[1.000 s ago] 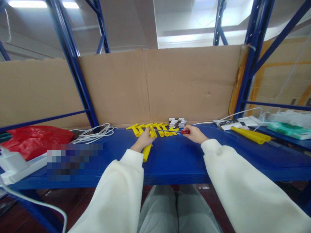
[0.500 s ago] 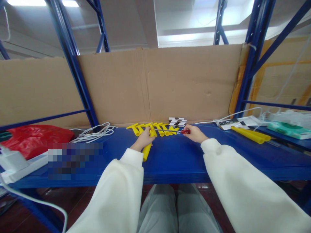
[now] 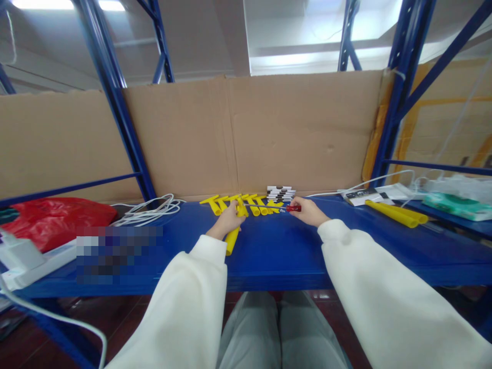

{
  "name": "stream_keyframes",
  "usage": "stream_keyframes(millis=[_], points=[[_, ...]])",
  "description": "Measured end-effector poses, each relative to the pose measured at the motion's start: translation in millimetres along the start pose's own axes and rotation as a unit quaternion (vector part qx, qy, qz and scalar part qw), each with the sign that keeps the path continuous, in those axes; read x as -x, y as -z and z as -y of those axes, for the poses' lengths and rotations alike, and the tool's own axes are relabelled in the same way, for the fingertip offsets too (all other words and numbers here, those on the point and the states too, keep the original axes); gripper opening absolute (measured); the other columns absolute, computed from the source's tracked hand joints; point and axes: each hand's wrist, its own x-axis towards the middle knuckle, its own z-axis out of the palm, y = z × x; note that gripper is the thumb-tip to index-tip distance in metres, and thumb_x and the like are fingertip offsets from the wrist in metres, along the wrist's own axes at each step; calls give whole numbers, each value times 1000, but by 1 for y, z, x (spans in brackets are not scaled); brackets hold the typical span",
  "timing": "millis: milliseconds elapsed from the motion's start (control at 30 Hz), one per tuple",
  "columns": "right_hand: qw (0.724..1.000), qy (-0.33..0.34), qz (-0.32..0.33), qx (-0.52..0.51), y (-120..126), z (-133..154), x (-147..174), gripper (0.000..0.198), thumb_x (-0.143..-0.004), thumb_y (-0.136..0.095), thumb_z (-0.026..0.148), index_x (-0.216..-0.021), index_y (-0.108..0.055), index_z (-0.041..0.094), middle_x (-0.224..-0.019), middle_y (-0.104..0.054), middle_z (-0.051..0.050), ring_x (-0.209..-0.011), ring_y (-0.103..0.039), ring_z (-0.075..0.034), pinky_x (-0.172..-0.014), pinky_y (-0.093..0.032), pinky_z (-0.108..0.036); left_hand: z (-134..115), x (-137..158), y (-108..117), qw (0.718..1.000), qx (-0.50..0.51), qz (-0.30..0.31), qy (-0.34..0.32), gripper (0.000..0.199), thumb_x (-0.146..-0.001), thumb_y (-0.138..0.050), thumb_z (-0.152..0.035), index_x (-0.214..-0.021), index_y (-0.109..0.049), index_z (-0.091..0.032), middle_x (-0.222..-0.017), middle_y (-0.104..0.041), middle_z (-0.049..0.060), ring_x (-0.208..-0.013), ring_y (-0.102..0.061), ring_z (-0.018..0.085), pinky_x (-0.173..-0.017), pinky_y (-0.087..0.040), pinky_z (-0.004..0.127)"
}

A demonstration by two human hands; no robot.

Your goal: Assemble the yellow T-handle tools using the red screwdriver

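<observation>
My left hand (image 3: 229, 219) is closed around a yellow plastic piece with a tube-like handle (image 3: 232, 243), which points down toward the shelf's front edge. In my right hand (image 3: 308, 212) is a screwdriver (image 3: 294, 208) with a red handle. Its long thin shaft lies level, reaching left to the head of the yellow piece; the exact contact at the tip is too small to make out. Behind my hands, several similar yellow T-shaped pieces (image 3: 213, 205) lie in a row. Small yellow parts (image 3: 273, 207) sit beneath the shaft, beside tiny bits of metal.
A stack of black-and-white boxes (image 3: 281, 193) stands against the cardboard panel (image 3: 300, 133). Yellow tubes (image 3: 395, 214) lie at right near a green packet (image 3: 457, 205). At left are a coiled white cable (image 3: 154, 210), a red bag (image 3: 57, 220) and a power strip (image 3: 46, 266).
</observation>
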Motion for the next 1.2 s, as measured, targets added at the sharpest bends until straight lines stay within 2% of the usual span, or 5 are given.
stream_keyframes(millis=[400, 667, 900, 1067, 1200], points=[[995, 24, -39, 84, 7, 9, 2, 8, -78, -60, 16, -83, -59, 23, -83, -73, -3, -78, -66, -21, -73, -39, -30, -3, 4, 1, 1000, -17, -10, -10, 52, -87, -60, -18, -136, -41, -16, -104, -67, 10, -47, -59, 7, -48, -48, 19], [983, 85, -69, 146, 10, 13, 5, 11, -79, -54, 14, -87, -60, 20, -94, -73, -9, -91, -64, -25, -76, -35, -31, -5, 4, 3, 999, -42, -11, -12, 55, -86, -60, -19, -137, -40, -14, -96, -69, 8, -48, -59, 9, -51, -50, 21], [990, 68, -20, 120, 9, 10, 3, 6, -84, -60, 23, -83, -65, 20, -88, -72, -8, -78, -64, -21, -68, -40, -29, 0, 0, 4, 995, -92, -21, -18, 53, -86, -59, -22, -135, -41, -15, -90, -68, 6, -59, -64, 14, -60, -53, 25], [991, 78, 10, 105, 10, 9, 3, 12, -85, -61, 24, -91, -70, 20, -93, -73, -8, -84, -66, -21, -74, -45, -29, 5, -5, 3, 994, -102, -21, -35, 52, -85, -59, -22, -133, -42, -14, -78, -64, 1, -62, -65, 15, -62, -53, 24], [990, 89, 19, 111, 11, 9, 3, 14, -86, -59, 22, -94, -71, 20, -95, -73, -8, -87, -66, -21, -77, -46, -30, 4, -4, 3, 994, -103, -22, -36, 53, -85, -59, -23, -135, -42, -15, -79, -64, 1, -62, -65, 15, -62, -53, 24]])
